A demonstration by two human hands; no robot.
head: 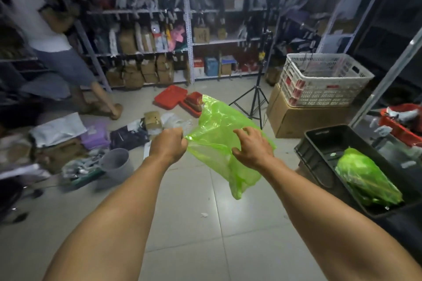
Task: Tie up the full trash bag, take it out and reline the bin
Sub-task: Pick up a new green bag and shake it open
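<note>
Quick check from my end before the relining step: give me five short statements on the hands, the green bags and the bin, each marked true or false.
1. The left hand pinches an edge of the empty green bag. True.
2. The right hand grips the grey bin. False: its fingers are spread against the empty green bag, and the grey bin stands on the floor, left of both hands.
3. A filled green bag lies in the black crate. True.
4. The grey bin is already lined with a green bag. False: no green shows in or on it.
5. The empty green bag lies flat on the floor. False: it hangs in the air between the hands.
</note>
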